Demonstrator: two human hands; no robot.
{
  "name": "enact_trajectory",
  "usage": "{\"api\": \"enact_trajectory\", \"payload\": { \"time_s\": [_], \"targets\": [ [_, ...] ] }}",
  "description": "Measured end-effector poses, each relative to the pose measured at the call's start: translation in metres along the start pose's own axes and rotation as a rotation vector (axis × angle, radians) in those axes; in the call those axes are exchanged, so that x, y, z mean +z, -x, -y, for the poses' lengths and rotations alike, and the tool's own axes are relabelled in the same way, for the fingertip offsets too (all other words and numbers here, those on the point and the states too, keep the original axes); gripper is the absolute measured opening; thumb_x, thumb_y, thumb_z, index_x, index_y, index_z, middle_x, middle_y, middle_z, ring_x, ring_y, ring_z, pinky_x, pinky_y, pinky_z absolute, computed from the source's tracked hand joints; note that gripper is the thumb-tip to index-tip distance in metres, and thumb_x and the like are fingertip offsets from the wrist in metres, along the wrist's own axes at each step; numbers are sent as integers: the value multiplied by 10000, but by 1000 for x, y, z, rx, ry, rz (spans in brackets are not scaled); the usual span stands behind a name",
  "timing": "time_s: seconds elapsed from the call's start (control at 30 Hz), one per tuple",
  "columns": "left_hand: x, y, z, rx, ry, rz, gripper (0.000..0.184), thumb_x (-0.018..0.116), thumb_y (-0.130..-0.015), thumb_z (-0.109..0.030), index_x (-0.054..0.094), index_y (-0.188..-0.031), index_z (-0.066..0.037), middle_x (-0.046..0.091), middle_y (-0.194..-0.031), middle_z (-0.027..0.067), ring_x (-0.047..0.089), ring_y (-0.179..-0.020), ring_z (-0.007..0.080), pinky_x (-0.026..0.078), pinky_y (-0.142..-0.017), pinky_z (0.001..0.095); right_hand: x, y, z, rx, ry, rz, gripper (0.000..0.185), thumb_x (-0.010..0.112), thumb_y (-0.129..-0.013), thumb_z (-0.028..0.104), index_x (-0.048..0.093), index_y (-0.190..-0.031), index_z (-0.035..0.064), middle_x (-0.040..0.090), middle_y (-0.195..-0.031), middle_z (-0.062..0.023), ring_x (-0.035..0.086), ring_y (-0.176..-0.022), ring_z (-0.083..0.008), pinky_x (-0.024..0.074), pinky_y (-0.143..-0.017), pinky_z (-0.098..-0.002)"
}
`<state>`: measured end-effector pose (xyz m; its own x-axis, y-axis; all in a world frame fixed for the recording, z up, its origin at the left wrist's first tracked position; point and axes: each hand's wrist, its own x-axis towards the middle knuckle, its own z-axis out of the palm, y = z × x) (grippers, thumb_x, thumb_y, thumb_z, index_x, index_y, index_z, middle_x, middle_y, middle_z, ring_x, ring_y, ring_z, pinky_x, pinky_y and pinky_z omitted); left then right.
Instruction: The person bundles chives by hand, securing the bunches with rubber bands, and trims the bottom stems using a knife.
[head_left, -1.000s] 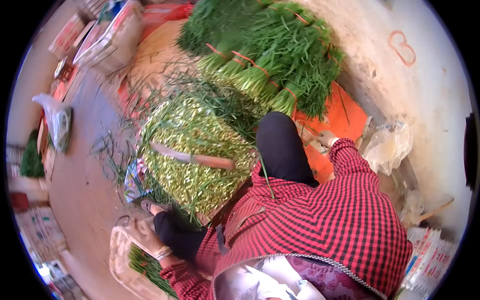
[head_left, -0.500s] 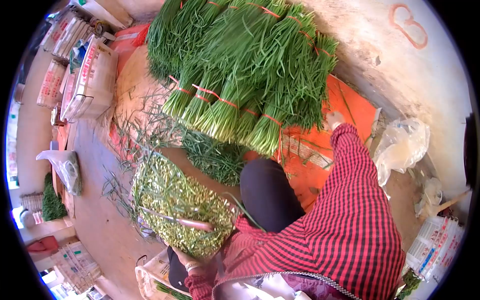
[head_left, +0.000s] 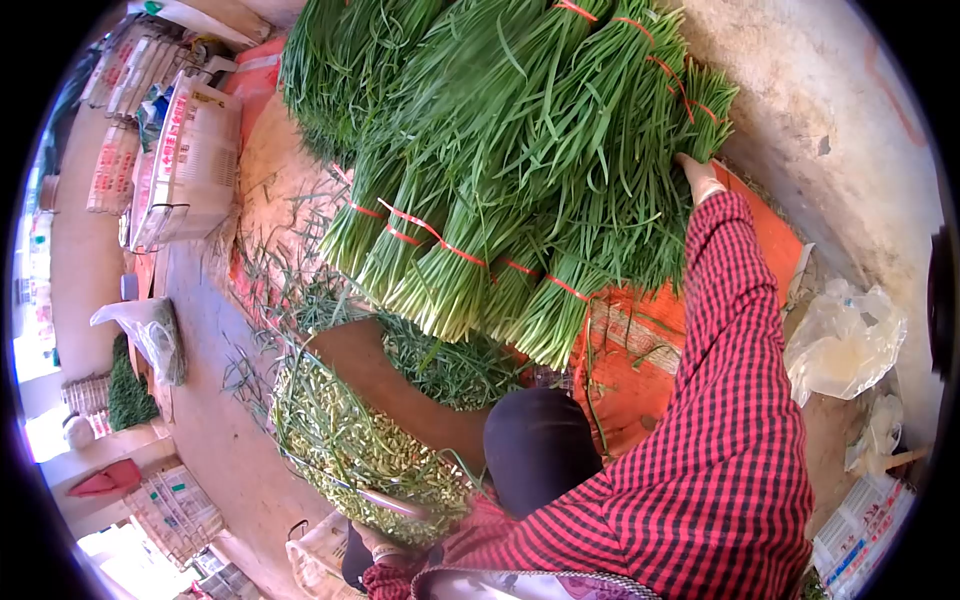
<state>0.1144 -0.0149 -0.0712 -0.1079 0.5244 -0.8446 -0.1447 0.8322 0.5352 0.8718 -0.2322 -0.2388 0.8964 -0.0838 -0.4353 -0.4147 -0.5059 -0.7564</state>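
Note:
Bundles of long green leafy stalks (head_left: 470, 170), tied with red bands, lie in a large pile at the top centre. My right hand (head_left: 698, 176) reaches to the pile's right edge and touches the leaves; its fingertips are partly hidden there. My left hand (head_left: 372, 538) is at the lower edge of the heap of cut pale stalk ends (head_left: 350, 430), its fingers mostly hidden. A knife (head_left: 392, 502) lies on that heap, just above my left hand. A brown curved board (head_left: 390, 385) stands between the heap and loose green trimmings (head_left: 450, 365).
Orange sheeting (head_left: 630, 375) lies under the pile. Clear plastic (head_left: 848, 340) is by the wall on the right. A white crate (head_left: 190, 165) stands upper left, with a filled plastic bag (head_left: 150, 335) below it. My bent knee (head_left: 538, 450) is at the centre.
My right arm has stretched forward to the pile's right edge. My left hand has moved from the basket to the heap's lower edge. The view has shifted towards the bundles.

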Motion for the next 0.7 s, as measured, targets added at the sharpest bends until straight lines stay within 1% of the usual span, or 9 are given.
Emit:
{"api": "enact_trajectory", "payload": {
  "time_s": [0.07,0.1,0.2,0.33,0.37,0.4,0.43,0.53,0.7],
  "targets": [
    [-9,-5,-1,12,-11,-6,742,356,-909,-652,454,-1422,-125,490,-1406,106,492,-1231,334,417,-1041,482,-8,9,18,75,-15,11,709,700,-820,331,464,-1369,-53,540,-1358,-180,534,-1216,-296,411,-1007,-360],
    [-15,-8,-2,15,-16,-7,732,360,-914,-643,457,-1419,-121,495,-1401,104,496,-1227,332,420,-1040,480,-12,21,21,-3,-12,-174,606,700,-822,304,545,-1288,-51,597,-1267,-155,569,-1128,-255,426,-963,-354],
    [-40,-20,-2,31,-30,-20,704,374,-929,-615,468,-1409,-108,511,-1388,99,508,-1216,326,426,-1037,473,-44,15,9,-211,-313,-17,405,705,-817,263,656,-1086,-36,677,-968,-68,617,-846,-165,480,-784,-308],
    [-87,-51,-1,60,-78,-32,667,392,-949,-578,483,-1396,-91,533,-1369,93,524,-1202,317,435,-1033,465,-86,99,41,-416,-318,29,415,704,-815,198,619,-1133,-54,675,-1006,-78,624,-836,-146,502,-762,-295],
    [-89,-57,-1,122,-65,66,606,402,-961,-526,517,-1362,-87,560,-1333,85,556,-1157,306,453,-1001,459,-97,128,55,-432,-317,37,415,704,-815,198,619,-1133,-54,675,-1006,-78,624,-836,-146,502,-762,-295],
    [-173,-139,-2,264,-157,20,540,503,-941,-393,522,-1313,-2,567,-1284,123,548,-1123,277,442,-965,394,-105,159,69,-515,-321,101,404,694,-831,165,603,-1162,-48,672,-1015,-71,620,-849,-137,502,-776,-287],
    [-173,-152,-7,471,-303,-287,493,585,-905,-273,517,-1292,26,586,-1230,122,561,-1071,256,453,-915,369,-112,193,80,-591,-323,171,397,684,-848,132,588,-1192,-42,668,-1024,-65,617,-863,-128,501,-789,-278],
    [-62,-60,-32,956,-351,-394,530,610,-907,-219,474,-1344,51,537,-1316,156,524,-1159,263,425,-1001,377,-116,296,111,-736,-323,353,409,667,-872,94,559,-1248,-27,657,-1075,-49,609,-920,-109,494,-834,-263],
    [31,40,-87,1043,-253,231,311,553,-973,-240,679,-1132,-5,659,-1160,86,585,-1098,175,396,-1021,337,-79,443,125,-712,-339,952,477,680,-859,90,525,-1298,-16,633,-1178,-50,594,-1016,-117,473,-898,-273]
  ]
}}
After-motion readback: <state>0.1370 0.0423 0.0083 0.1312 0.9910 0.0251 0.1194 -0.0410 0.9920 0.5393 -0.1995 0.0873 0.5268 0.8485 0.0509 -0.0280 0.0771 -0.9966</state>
